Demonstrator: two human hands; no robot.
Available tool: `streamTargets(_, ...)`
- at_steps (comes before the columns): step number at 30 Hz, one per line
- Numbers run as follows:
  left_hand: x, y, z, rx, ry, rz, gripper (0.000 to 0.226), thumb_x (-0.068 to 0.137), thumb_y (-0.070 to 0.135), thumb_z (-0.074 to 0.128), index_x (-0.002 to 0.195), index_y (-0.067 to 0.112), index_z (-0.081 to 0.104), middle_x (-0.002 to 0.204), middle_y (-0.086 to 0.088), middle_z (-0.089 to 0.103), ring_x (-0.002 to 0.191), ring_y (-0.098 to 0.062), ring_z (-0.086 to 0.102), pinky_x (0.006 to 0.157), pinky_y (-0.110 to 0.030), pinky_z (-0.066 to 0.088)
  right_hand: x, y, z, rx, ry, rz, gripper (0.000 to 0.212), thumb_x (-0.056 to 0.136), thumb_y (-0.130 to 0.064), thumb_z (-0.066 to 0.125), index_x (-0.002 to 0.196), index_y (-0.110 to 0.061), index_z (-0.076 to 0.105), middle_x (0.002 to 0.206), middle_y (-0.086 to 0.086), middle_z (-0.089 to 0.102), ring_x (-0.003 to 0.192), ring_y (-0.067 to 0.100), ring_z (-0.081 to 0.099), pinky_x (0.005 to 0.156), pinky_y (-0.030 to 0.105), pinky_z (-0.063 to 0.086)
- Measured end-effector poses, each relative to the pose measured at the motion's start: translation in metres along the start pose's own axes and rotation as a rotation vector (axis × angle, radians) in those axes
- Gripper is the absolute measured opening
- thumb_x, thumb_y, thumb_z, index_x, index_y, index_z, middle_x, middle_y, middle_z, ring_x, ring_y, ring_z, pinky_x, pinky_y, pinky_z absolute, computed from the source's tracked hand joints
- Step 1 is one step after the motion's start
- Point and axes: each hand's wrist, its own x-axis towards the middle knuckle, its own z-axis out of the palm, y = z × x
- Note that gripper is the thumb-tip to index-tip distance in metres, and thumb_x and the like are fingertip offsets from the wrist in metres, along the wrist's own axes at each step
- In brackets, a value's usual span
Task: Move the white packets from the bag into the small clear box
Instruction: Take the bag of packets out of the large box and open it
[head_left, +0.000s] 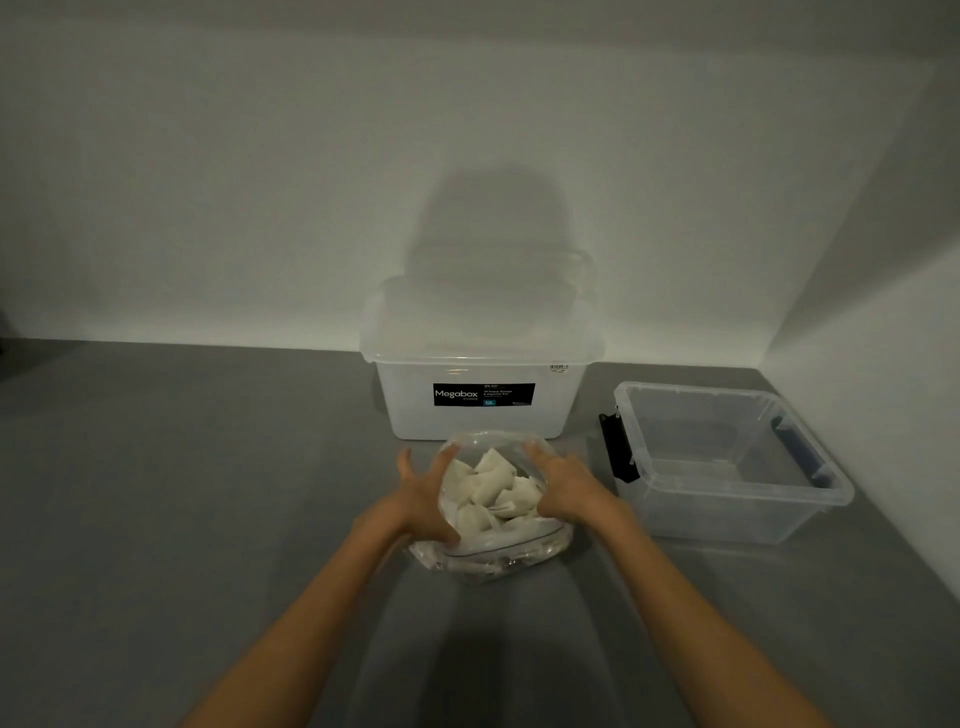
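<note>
We see a wide stretch of flat grey tabletop (182, 493) free on the left. Straight ahead, the large translucent lidded storage box with a black label (478, 415) stands just behind the clear plastic bag (493, 551) of white packets (493, 488), blocking reach forward. Our left hand (423, 499) and right hand (563, 491) flank the bag's mouth, which is open from above. To the right, a strip of table separates the bag from the small clear open-topped box (727, 519); its black latch (618, 452) and left wall rise in the path, and the white wall (883, 364) closes in just beyond
</note>
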Motion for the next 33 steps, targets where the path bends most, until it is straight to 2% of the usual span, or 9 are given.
streamTargets(2, 0.007, -0.003, -0.004, -0.002, -0.049, -0.017, 0.121, 0.072, 0.019, 0.08, 0.147, 0.042, -0.012, 0.15, -0.025, 0.003, 0.134, -0.048, 0.028, 0.091, -0.049, 0.049, 0.002, 0.001, 0.002, 0.025, -0.054, -0.002, 0.098, 0.082, 0.004, 0.057, 0.152, -0.038, 0.003, 0.146, 0.014, 0.034, 0.128, 0.033, 0.043, 0.087, 0.034, 0.048)
streamTargets(5, 0.014, -0.007, -0.004, -0.14, -0.128, -0.007, 0.116, 0.073, 0.005, 0.075, 0.145, 0.044, -0.008, 0.126, -0.017, 0.04, 0.099, -0.033, 0.058, 0.068, -0.044, 0.059, 0.003, 0.01, 0.011, 0.101, -0.063, 0.029, 0.096, 0.081, 0.007, 0.053, 0.151, -0.039, 0.008, 0.14, 0.011, 0.044, 0.118, 0.03, 0.051, 0.078, 0.03, 0.051)
streamTargets(7, 0.018, -0.008, 0.001, -0.183, -0.133, -0.014, 0.11, 0.073, 0.001, 0.073, 0.147, 0.04, 0.001, 0.121, -0.015, 0.043, 0.088, -0.025, 0.058, 0.064, -0.036, 0.059, 0.006, 0.015, 0.012, 0.118, -0.037, 0.036, 0.094, 0.079, 0.009, 0.052, 0.15, -0.038, 0.014, 0.138, 0.01, 0.047, 0.114, 0.028, 0.053, 0.077, 0.028, 0.051)
streamTargets(11, 0.024, -0.013, 0.01, -0.161, -0.109, 0.0, 0.09, 0.075, 0.005, 0.074, 0.144, 0.03, 0.024, 0.132, -0.012, 0.043, 0.1, -0.02, 0.051, 0.062, -0.023, 0.056, 0.005, 0.025, 0.01, 0.196, -0.074, 0.07, 0.087, 0.08, 0.01, 0.055, 0.151, -0.03, 0.023, 0.143, 0.009, 0.046, 0.107, 0.022, 0.055, 0.067, 0.019, 0.045)
streamTargets(16, 0.023, -0.013, 0.006, -0.208, -0.109, -0.021, 0.077, 0.075, 0.007, 0.074, 0.137, 0.03, 0.034, 0.12, -0.008, 0.043, 0.093, -0.022, 0.055, 0.067, -0.03, 0.057, 0.004, 0.024, 0.0, 0.178, -0.137, 0.035, 0.082, 0.083, 0.01, 0.056, 0.15, -0.027, 0.027, 0.142, 0.009, 0.046, 0.101, 0.019, 0.052, 0.053, 0.013, 0.04)
streamTargets(21, 0.013, -0.011, -0.013, -0.168, -0.051, 0.111, 0.071, 0.072, 0.022, 0.08, 0.133, 0.035, 0.046, 0.131, 0.009, 0.042, 0.12, -0.017, 0.044, 0.1, -0.028, 0.042, -0.006, 0.015, -0.024, -0.009, -0.112, -0.048, 0.074, 0.082, 0.002, 0.063, 0.146, -0.026, 0.037, 0.148, 0.008, 0.04, 0.125, 0.024, 0.049, 0.087, 0.023, 0.044)
streamTargets(25, 0.003, -0.006, -0.021, -0.339, 0.073, 0.187, 0.055, 0.076, 0.016, 0.077, 0.126, 0.023, 0.057, 0.127, 0.004, 0.045, 0.12, -0.015, 0.042, 0.097, -0.024, 0.035, -0.013, 0.009, -0.031, -0.037, 0.115, -0.194, 0.048, 0.083, 0.002, 0.059, 0.129, -0.014, 0.058, 0.135, 0.01, 0.053, 0.084, 0.009, 0.058, 0.066, 0.013, 0.039)
streamTargets(29, -0.001, 0.003, -0.024, -0.459, 0.242, 0.257, 0.034, 0.082, 0.01, 0.069, 0.115, 0.015, 0.065, 0.126, 0.001, 0.058, 0.117, -0.016, 0.052, 0.099, -0.025, 0.039, -0.014, 0.003, -0.026, -0.055, 0.313, -0.274, 0.022, 0.085, -0.009, 0.064, 0.105, -0.016, 0.069, 0.118, 0.008, 0.057, 0.101, 0.018, 0.059, 0.082, 0.025, 0.047)
streamTargets(33, -0.002, 0.017, -0.025, -0.534, 0.355, 0.277, 0.025, 0.085, 0.005, 0.064, 0.108, 0.013, 0.069, 0.114, 0.001, 0.067, 0.105, -0.015, 0.063, 0.097, -0.032, 0.049, -0.011, 0.003, -0.012, -0.162, 0.307, -0.228, 0.013, 0.084, -0.02, 0.069, 0.094, -0.014, 0.074, 0.101, 0.003, 0.065, 0.091, 0.02, 0.063, 0.076, 0.03, 0.052)
